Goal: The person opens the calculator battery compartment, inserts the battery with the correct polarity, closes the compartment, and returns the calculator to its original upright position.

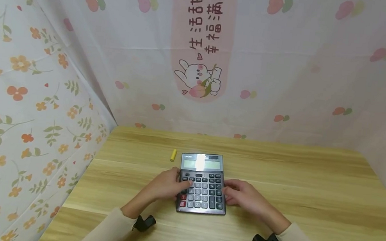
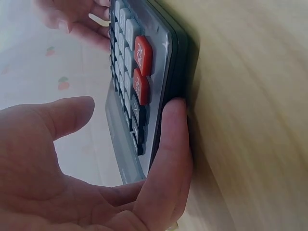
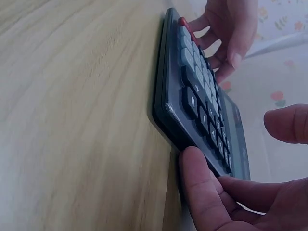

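A dark grey desk calculator (image 1: 205,192) lies face up on the wooden table, its display toward the back. My left hand (image 1: 168,184) is at its left side, fingers against the edge. The left thumb (image 2: 72,115) hovers above the keys, apart from them in the left wrist view. At the right edge, the fingers of my right hand (image 1: 246,197) touch the calculator's side. The right thumb (image 3: 288,123) stands raised, clear of the keys. Whether any fingertips reach beneath the calculator cannot be told. Red keys (image 2: 143,55) show at its near left corner.
A small yellow cylinder (image 1: 173,155), like a battery, lies behind the left hand, left of the display. The wooden table (image 1: 296,174) extends to both sides. A patterned cloth (image 1: 142,68) hangs along its back edge, and a floral one (image 1: 37,127) along the left.
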### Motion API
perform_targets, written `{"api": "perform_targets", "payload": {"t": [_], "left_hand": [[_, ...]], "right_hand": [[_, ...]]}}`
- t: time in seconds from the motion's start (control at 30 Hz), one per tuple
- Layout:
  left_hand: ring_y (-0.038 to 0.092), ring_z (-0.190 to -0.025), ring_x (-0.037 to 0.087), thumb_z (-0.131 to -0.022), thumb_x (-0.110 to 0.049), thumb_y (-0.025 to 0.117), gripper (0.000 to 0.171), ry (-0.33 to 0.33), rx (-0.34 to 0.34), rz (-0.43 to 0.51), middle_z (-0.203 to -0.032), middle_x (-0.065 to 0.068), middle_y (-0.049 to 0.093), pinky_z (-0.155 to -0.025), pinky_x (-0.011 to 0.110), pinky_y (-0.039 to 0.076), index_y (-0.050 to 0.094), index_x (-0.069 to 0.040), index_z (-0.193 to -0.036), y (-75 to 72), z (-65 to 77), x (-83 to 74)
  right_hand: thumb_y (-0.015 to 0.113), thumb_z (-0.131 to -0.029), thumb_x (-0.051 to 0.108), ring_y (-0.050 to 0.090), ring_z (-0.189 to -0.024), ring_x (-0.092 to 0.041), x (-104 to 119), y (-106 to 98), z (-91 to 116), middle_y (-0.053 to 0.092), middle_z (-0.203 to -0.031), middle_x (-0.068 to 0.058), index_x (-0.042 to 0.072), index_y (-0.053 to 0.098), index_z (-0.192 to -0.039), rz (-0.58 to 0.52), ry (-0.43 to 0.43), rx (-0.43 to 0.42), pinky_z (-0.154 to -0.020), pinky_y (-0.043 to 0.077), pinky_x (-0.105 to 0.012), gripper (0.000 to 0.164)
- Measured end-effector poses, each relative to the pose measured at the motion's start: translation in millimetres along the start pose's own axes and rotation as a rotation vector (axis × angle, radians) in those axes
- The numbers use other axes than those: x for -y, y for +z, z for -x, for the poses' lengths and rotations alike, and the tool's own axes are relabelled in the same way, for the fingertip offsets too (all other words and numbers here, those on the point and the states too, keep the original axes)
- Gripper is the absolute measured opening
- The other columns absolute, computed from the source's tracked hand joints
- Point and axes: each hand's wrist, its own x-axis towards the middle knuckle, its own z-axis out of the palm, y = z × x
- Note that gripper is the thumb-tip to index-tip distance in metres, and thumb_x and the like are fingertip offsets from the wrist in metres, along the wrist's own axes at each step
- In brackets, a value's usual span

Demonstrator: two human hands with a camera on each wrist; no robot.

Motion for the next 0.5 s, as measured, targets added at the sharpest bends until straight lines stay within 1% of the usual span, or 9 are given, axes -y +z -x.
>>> {"api": "perform_targets", "payload": {"t": [0.17, 0.23, 0.33, 0.5], "left_hand": [[0.071, -0.071, 0.021, -0.102, -0.043, 0.074, 0.071, 0.015, -0.003, -0.022, -0.093, 0.012, 0.066, -0.066, 0.036, 0.056, 0.056, 0.015, -0.138, 2.9, -8.1, -2.9], [0.071, -0.070, 0.021, -0.102, -0.044, 0.074, 0.072, 0.017, 0.002, -0.022, -0.095, 0.012, 0.066, -0.065, 0.036, 0.057, 0.056, 0.015, -0.139, 4.8, -11.9, -3.4], [0.072, -0.069, 0.020, -0.103, -0.043, 0.074, 0.072, 0.020, 0.014, -0.002, -0.096, 0.014, 0.066, -0.064, 0.037, 0.060, 0.054, 0.015, -0.141, 7.5, -17.0, -4.4], [0.074, -0.069, 0.021, -0.104, -0.040, 0.074, 0.069, 0.031, 0.031, 0.041, -0.099, 0.014, 0.067, -0.065, 0.038, 0.063, 0.054, 0.015, -0.141, 9.7, -20.8, -7.8]], "right_hand": [[0.064, -0.108, 0.022, 0.076, -0.100, -0.029, 0, -5, 0, 0.069, -0.135, -0.028, -0.020, 0.050, -0.151, 0.037, 0.009, -0.023, -0.091, 0.064, -0.044, 0.062], [0.064, -0.108, 0.023, 0.077, -0.100, -0.029, -1, -8, 0, 0.069, -0.135, -0.028, -0.020, 0.050, -0.150, 0.055, 0.008, -0.031, -0.090, 0.064, -0.044, 0.062], [0.063, -0.108, 0.023, 0.077, -0.100, -0.029, -3, -12, 0, 0.068, -0.135, -0.029, -0.021, 0.050, -0.150, 0.068, 0.008, -0.037, -0.091, 0.064, -0.045, 0.062], [0.063, -0.108, 0.025, 0.076, -0.101, -0.029, -4, -17, 1, 0.067, -0.138, -0.030, -0.020, 0.050, -0.151, 0.079, 0.019, -0.044, -0.091, 0.064, -0.045, 0.063]]}}
